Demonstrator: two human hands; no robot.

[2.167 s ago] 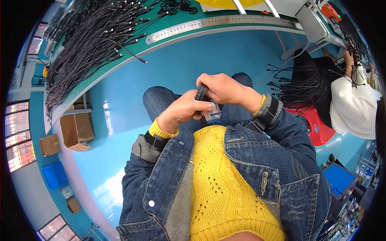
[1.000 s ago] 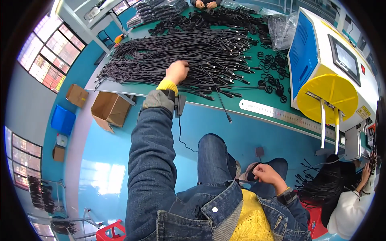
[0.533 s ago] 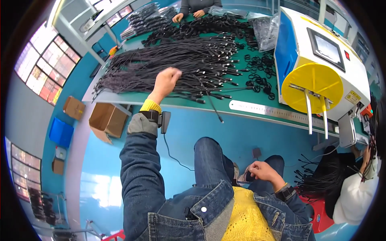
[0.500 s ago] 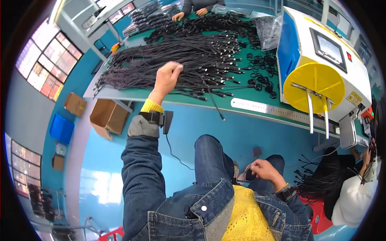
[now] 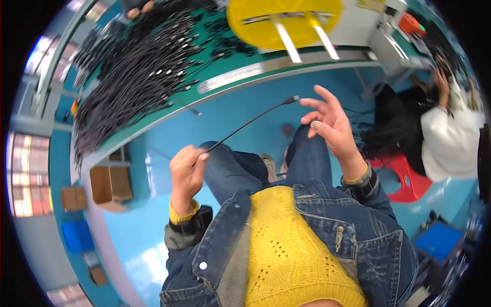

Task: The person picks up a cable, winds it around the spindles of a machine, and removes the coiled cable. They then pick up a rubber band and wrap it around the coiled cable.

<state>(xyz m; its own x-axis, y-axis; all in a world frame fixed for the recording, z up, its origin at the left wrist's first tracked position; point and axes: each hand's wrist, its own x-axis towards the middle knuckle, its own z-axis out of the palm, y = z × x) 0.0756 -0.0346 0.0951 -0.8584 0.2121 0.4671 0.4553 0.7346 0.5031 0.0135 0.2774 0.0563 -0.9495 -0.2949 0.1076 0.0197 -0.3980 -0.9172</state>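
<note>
Black and thin, the cable (image 5: 250, 122) ran up and to the right from the left hand (image 5: 186, 171), which pinched its lower end; its plug tip nearly touched the open-fingered right hand (image 5: 330, 125), above the knees.

Cable pile (image 5: 138, 77) on bench (image 5: 225, 84) ahead left, machine (image 5: 286, 18) right of it, cardboard box (image 5: 110, 184) below bench

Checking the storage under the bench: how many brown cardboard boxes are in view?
3. One open brown cardboard box under the green workbench, a smaller brown box left of it, another lower down. More may be hidden.
</note>
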